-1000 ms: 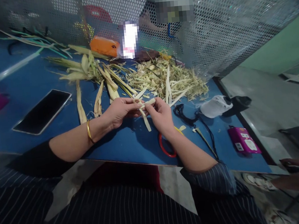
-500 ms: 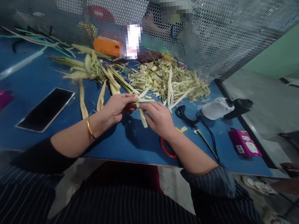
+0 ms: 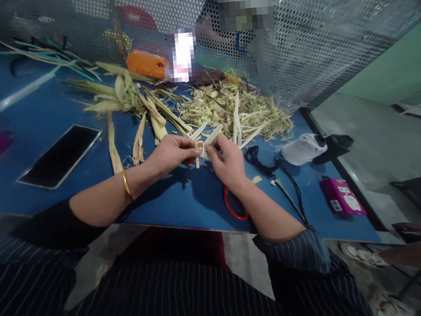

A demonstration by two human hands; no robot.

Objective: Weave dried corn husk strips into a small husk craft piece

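Above the blue table, my left hand pinches a pale corn husk strip between thumb and fingers. Close beside it, my right hand is closed on another part of the same husk piece. The strips appear to cross or loop between the fingertips, though the fingers hide how. A short end hangs down below the left fingertips. Under my right wrist lies a red ring-shaped handle, the rest of it covered by my arm. Beyond both hands is a pile of shredded husk.
Whole husks lie at the back left, near a dark phone. An orange packet stands against the perforated metal screen. To the right are a black cord, a white cap-like item and a magenta pack.
My right hand has turned up and slightly away from the left, with its fingertips now pinching. The strip that hung down between the hands now points up and to the right.
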